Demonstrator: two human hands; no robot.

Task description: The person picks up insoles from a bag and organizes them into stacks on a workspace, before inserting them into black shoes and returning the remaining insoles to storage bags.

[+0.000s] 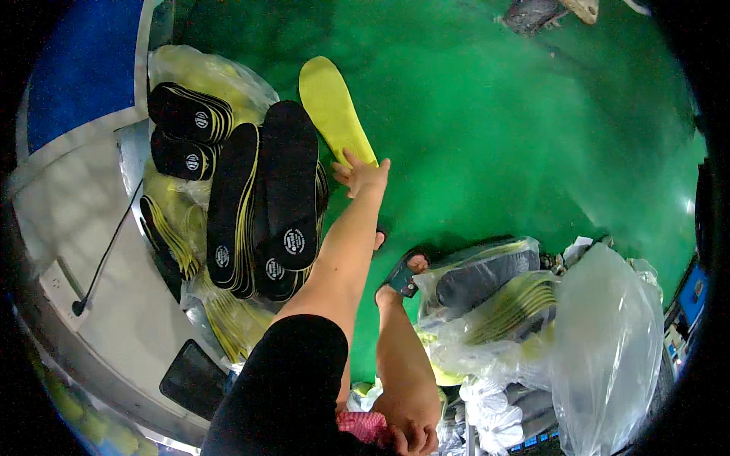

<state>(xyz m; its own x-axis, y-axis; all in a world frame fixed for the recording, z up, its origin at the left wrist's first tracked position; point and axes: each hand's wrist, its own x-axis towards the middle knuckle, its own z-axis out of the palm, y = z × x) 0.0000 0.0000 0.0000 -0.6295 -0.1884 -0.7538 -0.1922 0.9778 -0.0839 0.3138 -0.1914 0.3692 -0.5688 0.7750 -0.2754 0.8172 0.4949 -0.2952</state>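
My left hand (360, 176) reaches out at the end of a bare forearm and has its fingers on the near end of a flat yellow insole (332, 99). Thumb and fingers lie on either side of that end. Just left of the hand is a large stack of black insoles (289, 182) with yellow undersides, beside another black stack (232, 205). At the bottom edge my right hand (414, 436) shows only in part, fingers curled, close to my bare lower leg and a pink checked cloth (363, 425). What it holds, if anything, is hidden.
Smaller black insole stacks (190, 114) rest on clear bags (258, 91) of yellow pieces. On the right stand bagged insoles (487, 277) and a big clear plastic bag (608, 349). My sandalled foot (401, 275) is on the green floor (494, 152). A black cable (114, 243) hangs at left.
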